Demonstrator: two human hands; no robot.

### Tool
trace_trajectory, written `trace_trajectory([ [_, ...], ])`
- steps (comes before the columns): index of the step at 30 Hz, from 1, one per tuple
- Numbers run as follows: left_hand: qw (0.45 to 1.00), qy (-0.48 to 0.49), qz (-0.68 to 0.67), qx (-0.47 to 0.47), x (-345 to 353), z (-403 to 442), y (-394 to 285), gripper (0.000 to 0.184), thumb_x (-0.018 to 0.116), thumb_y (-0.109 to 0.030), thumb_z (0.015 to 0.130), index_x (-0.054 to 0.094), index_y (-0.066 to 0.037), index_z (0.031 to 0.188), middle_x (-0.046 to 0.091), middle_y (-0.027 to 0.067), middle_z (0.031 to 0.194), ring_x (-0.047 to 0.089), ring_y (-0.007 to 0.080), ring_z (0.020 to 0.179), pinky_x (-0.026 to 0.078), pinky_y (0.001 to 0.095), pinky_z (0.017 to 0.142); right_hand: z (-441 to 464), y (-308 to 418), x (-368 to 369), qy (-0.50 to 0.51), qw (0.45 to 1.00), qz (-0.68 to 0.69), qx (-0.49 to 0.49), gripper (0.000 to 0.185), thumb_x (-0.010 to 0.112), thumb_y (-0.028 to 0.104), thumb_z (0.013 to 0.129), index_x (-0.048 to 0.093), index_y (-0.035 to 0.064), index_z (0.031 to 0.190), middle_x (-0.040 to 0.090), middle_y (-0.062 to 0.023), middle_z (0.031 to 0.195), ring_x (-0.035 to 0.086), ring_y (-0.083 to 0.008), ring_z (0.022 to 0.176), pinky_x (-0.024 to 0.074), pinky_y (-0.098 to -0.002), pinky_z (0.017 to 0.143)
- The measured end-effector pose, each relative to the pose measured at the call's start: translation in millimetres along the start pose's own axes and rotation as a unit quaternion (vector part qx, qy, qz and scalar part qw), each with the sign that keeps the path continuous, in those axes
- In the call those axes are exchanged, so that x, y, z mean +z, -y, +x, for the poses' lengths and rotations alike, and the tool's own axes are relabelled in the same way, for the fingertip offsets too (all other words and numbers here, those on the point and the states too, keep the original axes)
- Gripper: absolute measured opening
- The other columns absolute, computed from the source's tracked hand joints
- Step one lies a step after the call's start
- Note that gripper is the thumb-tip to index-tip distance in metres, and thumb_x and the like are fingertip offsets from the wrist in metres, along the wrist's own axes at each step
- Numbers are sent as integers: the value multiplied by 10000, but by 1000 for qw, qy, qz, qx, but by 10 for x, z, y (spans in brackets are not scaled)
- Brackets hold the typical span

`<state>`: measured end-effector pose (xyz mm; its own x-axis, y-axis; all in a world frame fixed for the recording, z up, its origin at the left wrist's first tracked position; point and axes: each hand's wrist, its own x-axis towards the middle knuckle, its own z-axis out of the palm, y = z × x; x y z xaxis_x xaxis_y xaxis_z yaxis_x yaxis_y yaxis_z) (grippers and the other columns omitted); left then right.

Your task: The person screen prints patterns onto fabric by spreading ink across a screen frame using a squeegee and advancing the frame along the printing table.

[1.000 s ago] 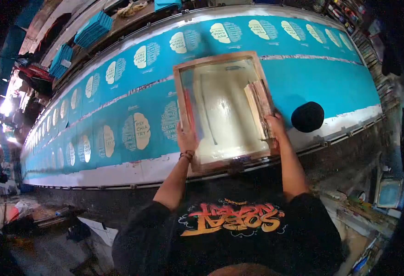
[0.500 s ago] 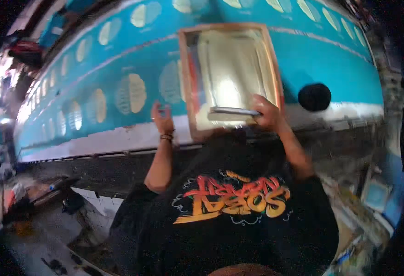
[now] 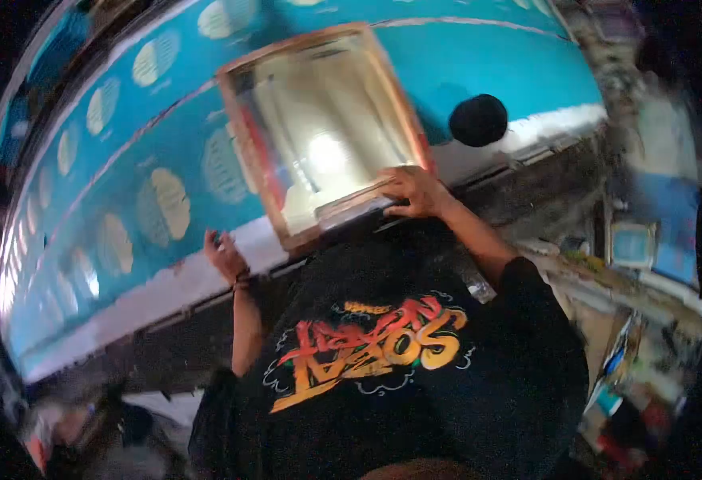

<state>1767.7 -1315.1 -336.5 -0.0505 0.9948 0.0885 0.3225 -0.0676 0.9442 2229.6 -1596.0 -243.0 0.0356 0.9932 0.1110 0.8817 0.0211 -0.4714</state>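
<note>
A wooden-framed screen (image 3: 231,120) lies tilted on the long printing table, its mesh pale and shiny. My right hand (image 3: 415,192) is at the frame's near right corner, fingers wrapped over a flat squeegee-like bar (image 3: 355,200) that rests along the near edge inside the frame. My left hand (image 3: 227,258) is off the frame, left of its near corner, above the table's white edge, with its fingers apart and nothing in them. Teal sheets (image 3: 479,56) with pale printed ovals (image 3: 171,204) cover the table around the screen.
A round black object (image 3: 478,120) is on the table right of the screen. The table's white border (image 3: 151,292) runs along the near side. A small blue-framed screen (image 3: 632,245) and assorted items lie at the lower right. Blurred clutter lies at the lower left.
My left hand has let go of the frame and moved left. My right hand took hold of the bar and lowered it to the near edge. The view has turned and shifted.
</note>
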Motion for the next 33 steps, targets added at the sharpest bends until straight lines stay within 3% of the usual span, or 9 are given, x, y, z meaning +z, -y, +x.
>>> trace_trajectory([
  [3,1000,19,11,3,-62,53,-32,525,694,-163,1031,521,-33,1509,613,168,1384,645,260,1100,618,376,847,-59,-508,-100,-94,989,17,113,688,887,403,819,630,128,1395,549,-150,1513,520,-394,1370,446,-529,1140],
  [5,999,37,-17,-17,-57,32,-287,508,693,-159,1031,536,-35,1497,623,166,1371,639,257,1105,581,385,892,-97,-849,-323,-330,878,-238,252,774,850,505,846,583,112,1457,506,-224,1538,457,-450,1416,412,-579,1163],
  [8,998,41,24,50,-77,192,-186,480,688,-145,1028,556,-25,1474,640,167,1345,644,264,1101,552,390,933,-135,-1256,-298,-448,710,-236,490,744,809,538,879,591,114,1451,461,-285,1556,440,-468,1431,397,-616,1161],
  [11,992,43,70,100,-73,344,-213,465,692,-128,1019,574,-21,1455,659,166,1305,648,273,1095,540,400,947,-176,-1238,-282,-394,691,-181,579,726,805,513,888,587,127,1463,421,-340,1562,423,-501,1437,390,-640,1153],
  [22,978,145,77,132,451,313,-734,431,691,-106,1003,618,-46,1423,693,126,1228,636,251,1081,529,395,904,-173,-1471,176,-428,672,-201,571,406,794,375,908,753,172,1258,568,-226,1429,598,-461,1211,546,-581,965],
  [25,969,183,49,159,721,292,-861,423,678,-121,1012,614,-30,1421,693,115,1218,635,229,1054,526,375,884,-340,-1763,359,-596,673,-64,432,282,767,332,939,789,108,1109,694,-204,1181,655,-419,1120,547,-526,970],
  [29,948,262,32,180,983,416,-1019,413,666,-132,1023,612,-13,1414,691,100,1208,631,216,1023,520,361,881,-566,-1121,-208,-655,653,-80,372,292,833,255,910,778,62,1122,721,-143,1026,685,-314,1013,547,-458,874],
  [31,925,361,-69,95,1018,404,-1344,391,652,-136,1039,611,2,1402,690,115,1229,636,222,1030,521,361,899,-775,-689,-599,-709,597,117,357,340,818,346,947,772,74,1145,697,-129,984,672,-254,779,547,-384,744],
  [33,921,351,-58,159,1042,251,-1730,378,640,-147,1056,609,10,1398,687,131,1254,637,230,1046,522,367,920,-1321,-200,-1023,-738,592,-33,321,353,789,377,974,763,55,1117,668,-99,930,664,-234,722,554,-359,730],
])
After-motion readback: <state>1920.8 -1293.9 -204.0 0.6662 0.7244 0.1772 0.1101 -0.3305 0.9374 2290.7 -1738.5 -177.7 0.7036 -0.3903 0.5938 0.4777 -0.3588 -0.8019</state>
